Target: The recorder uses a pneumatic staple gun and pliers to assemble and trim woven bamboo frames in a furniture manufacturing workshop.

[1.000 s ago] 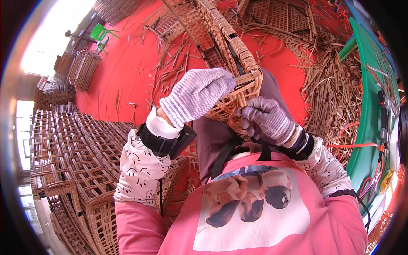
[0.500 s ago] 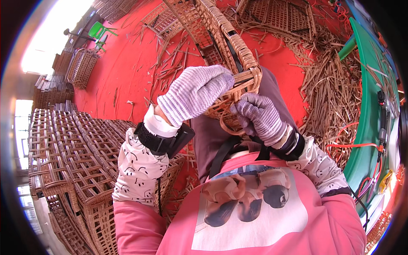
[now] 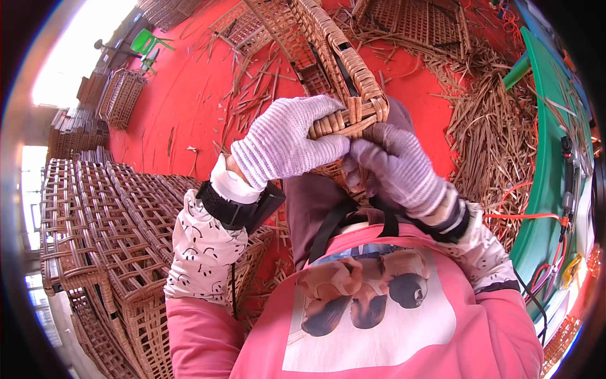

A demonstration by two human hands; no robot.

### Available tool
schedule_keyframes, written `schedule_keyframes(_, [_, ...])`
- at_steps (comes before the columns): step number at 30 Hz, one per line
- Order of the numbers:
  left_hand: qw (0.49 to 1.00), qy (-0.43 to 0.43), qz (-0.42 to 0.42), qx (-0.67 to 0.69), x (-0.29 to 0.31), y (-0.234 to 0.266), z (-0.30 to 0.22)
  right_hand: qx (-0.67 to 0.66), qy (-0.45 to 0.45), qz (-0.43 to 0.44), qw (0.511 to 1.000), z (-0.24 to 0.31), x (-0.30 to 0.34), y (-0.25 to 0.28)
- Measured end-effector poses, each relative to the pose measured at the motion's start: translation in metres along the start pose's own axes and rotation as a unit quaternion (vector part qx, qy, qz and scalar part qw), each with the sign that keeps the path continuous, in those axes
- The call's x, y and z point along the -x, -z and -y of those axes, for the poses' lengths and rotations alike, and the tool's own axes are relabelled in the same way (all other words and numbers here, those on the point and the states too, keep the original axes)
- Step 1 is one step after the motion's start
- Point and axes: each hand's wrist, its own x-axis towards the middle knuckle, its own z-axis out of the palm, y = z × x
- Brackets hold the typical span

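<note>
Head view: gripping the wrapped rim of a brown, angular, woven-strip basket (image 3: 365, 77) with a left hand (image 3: 284, 138) in a ribbed lilac-and-white knit glove; fingers closed at the same corner, a similarly gloved right hand (image 3: 401, 165), exact pinch hidden. Basket corner just above dark cloth trousers (image 3: 305, 208). Right of the basket, a heap of flat, matte brown strips (image 3: 489, 139); on its body side, a pink shirt (image 3: 499, 335) with pictorial print (image 3: 372, 354).
</note>
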Motion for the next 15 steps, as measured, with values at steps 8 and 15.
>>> schedule_keyframes(8, [0.997, 0.062, 0.048, -0.015, -0.008, 0.001, -0.008, 0.558, 0.413, -0.184, 0.696, 0.044, -0.006, 0.021])
schedule_keyframes(15, [0.986, 0.047, 0.027, 0.159, -0.001, -0.004, 0.004, 0.350, 0.463, 0.122, 0.805, 0.110, -0.006, -0.025])
